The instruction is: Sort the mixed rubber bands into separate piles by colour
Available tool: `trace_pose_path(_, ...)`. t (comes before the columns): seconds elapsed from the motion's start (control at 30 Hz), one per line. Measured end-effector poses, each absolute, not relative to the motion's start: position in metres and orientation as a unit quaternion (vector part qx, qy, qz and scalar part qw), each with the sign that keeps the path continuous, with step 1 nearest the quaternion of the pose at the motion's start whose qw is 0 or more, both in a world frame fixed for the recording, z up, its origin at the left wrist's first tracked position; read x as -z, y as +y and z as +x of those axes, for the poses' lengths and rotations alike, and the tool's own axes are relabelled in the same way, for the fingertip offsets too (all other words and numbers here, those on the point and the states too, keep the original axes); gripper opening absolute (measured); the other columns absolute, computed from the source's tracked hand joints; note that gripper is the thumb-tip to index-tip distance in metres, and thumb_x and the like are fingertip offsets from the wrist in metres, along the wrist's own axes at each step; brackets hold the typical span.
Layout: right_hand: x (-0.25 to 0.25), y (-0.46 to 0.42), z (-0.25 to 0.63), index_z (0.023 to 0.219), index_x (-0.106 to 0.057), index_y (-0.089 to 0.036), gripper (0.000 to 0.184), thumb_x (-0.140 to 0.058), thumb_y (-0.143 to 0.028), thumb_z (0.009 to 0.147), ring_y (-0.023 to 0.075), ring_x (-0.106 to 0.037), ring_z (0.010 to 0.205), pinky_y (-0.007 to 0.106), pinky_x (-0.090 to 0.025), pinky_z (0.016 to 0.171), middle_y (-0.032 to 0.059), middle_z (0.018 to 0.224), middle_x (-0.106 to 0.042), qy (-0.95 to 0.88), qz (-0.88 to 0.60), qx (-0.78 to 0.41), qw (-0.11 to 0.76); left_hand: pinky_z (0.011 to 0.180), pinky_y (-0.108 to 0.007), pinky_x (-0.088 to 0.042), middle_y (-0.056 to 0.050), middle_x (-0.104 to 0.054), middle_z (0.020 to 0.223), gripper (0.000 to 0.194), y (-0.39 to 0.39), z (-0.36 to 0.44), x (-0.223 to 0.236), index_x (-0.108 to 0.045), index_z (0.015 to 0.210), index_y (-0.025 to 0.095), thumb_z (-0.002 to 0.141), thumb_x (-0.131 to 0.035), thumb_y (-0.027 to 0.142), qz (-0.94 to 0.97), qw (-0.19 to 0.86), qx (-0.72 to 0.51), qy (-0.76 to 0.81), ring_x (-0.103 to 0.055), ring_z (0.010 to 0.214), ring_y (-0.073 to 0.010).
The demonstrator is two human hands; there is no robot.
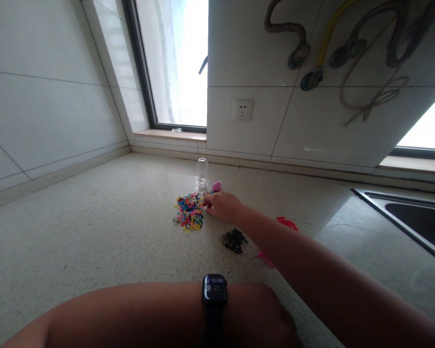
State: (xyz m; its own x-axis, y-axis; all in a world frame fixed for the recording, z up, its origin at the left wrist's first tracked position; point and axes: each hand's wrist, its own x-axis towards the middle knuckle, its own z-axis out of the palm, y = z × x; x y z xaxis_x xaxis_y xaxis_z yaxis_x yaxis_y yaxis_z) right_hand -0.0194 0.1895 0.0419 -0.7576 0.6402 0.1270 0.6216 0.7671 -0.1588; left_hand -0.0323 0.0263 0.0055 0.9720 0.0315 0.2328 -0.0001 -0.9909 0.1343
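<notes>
My right hand (223,205) reaches out to the right edge of a pile of small multicoloured elastic hair bands (189,211). Its fingers are curled together at the bands; whatever is between the fingertips is too small to make out. Nearer to me, under that forearm, lies a small heap of black hair bands (234,240). Partly covered by the same arm are red bands (287,223) and pink bands (265,258). My left hand (271,314) rests low in front of me, with a watch on the wrist. Its fingers are dark and hidden from view.
A clear plastic bottle (202,173) stands behind the pile, beside a pink heart-shaped piece (216,186). A sink (402,222) is set into the speckled counter (94,227) at right. A tiled wall with a socket (244,110) and a window rises behind.
</notes>
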Motion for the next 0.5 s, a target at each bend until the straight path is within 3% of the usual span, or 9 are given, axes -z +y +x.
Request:
trace_pose_path(0.2,-0.041,0.197,-0.027,0.107,-0.073,-0.027,0.026,-0.057,-0.04,0.091,0.0232,-0.066,0.096,0.029,-0.047,0.076,0.0056,0.107,-0.075,-0.936,-0.345,-0.043,0.055,0.059,-0.029,-0.048,-0.001,-0.062,0.07,0.023,0.026,-0.031,-0.011,-0.054,0.072,0.025,0.092,-0.057,0.035,0.994,0.046,-0.095,0.015,-0.062,0.077,-0.016)
trace_pose_path(0.5,-0.039,0.2,-0.028,0.106,-0.076,-0.029,0.027,-0.059,-0.042,0.091,0.0224,-0.065,0.098,0.029,-0.047,0.078,0.0045,0.108,-0.075,-0.937,-0.342,-0.047,0.051,0.058,-0.028,-0.048,0.0,-0.069,0.082,0.021,0.026,-0.031,-0.01,-0.056,0.073,0.025,0.093,-0.053,0.031,0.993,0.046,-0.108,0.022,-0.063,0.079,-0.0148)
